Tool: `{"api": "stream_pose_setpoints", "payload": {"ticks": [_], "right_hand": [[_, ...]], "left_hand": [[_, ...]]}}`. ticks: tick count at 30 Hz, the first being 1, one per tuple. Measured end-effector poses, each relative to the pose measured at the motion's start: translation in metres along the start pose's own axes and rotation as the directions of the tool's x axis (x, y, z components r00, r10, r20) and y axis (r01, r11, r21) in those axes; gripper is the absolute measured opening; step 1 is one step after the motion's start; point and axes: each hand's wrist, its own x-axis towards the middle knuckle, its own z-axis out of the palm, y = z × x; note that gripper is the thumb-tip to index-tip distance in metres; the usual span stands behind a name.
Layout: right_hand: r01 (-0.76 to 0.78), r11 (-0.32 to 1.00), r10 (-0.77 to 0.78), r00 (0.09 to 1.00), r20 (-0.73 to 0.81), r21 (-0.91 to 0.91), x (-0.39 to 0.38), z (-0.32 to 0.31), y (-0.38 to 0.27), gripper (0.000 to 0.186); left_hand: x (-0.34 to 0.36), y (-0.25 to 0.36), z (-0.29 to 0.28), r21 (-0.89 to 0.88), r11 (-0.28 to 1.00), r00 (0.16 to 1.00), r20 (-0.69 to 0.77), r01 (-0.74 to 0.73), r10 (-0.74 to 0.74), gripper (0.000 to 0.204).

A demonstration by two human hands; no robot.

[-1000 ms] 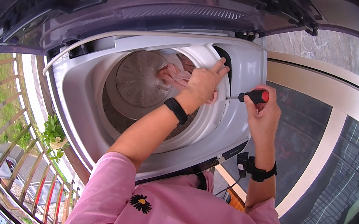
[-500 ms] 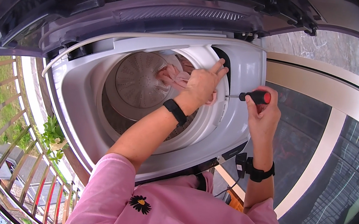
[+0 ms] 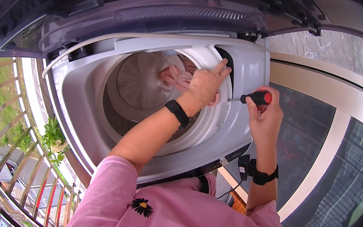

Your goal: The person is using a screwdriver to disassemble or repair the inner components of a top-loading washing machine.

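A top-loading washing machine (image 3: 242, 122) stands before me, with a round drum (image 3: 143, 84) inside. My left hand (image 3: 201, 88) lies on the white ring (image 3: 214, 113) around the drum's mouth. Two of its fingers stretch toward the dark gap at the far right; its other fingers are partly hidden. Beside that hand, inside the drum, is a crumpled pink thing (image 3: 175, 77) that looks like cloth. At the right, my right hand (image 3: 267, 112) grips a screwdriver (image 3: 253, 97) with a black and red handle. Its thin shaft points left, with the tip at the ring's right edge.
The dark raised lid (image 3: 159, 11) spans the far side. A pale hose or cord (image 3: 122, 35) runs along the machine's back edge. Railings (image 3: 19, 164) and a green plant (image 3: 53, 136) are at the left. Framed dark glass panels (image 3: 299, 140) stand at the right.
The screwdriver and my right fingers have shifted very slightly to the left. My left hand has stayed on the white ring.
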Motion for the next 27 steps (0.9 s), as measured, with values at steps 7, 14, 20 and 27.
{"api": "stream_pose_setpoints", "payload": {"ticks": [7,14,20,27], "right_hand": [[0.059,0.998,-0.057,0.996,0.061,-0.032,0.0,0.001,0.004,0.034],[0.005,0.932,0.108,0.951,-0.29,0.363,-0.02,-0.025,0.009,0.032],[0.076,0.562,0.375,0.864,-0.336,0.824,-0.053,-0.038,0.068,0.017],[-0.124,0.283,0.557,0.829,-0.058,0.951,-0.085,-0.024,0.111,0.015]], "left_hand": [[0.0,0.002,0.005,-0.013,1.0,1.0,-0.024,-0.009,0.009,0.079],[0.0,0.002,-0.002,-0.019,1.0,1.0,0.014,-0.006,0.007,0.079],[0.005,0.002,0.002,0.02,0.999,0.999,-0.024,-0.032,0.032,0.079],[0.011,0.003,0.009,0.063,0.995,0.989,-0.122,-0.08,0.087,0.077]]}}
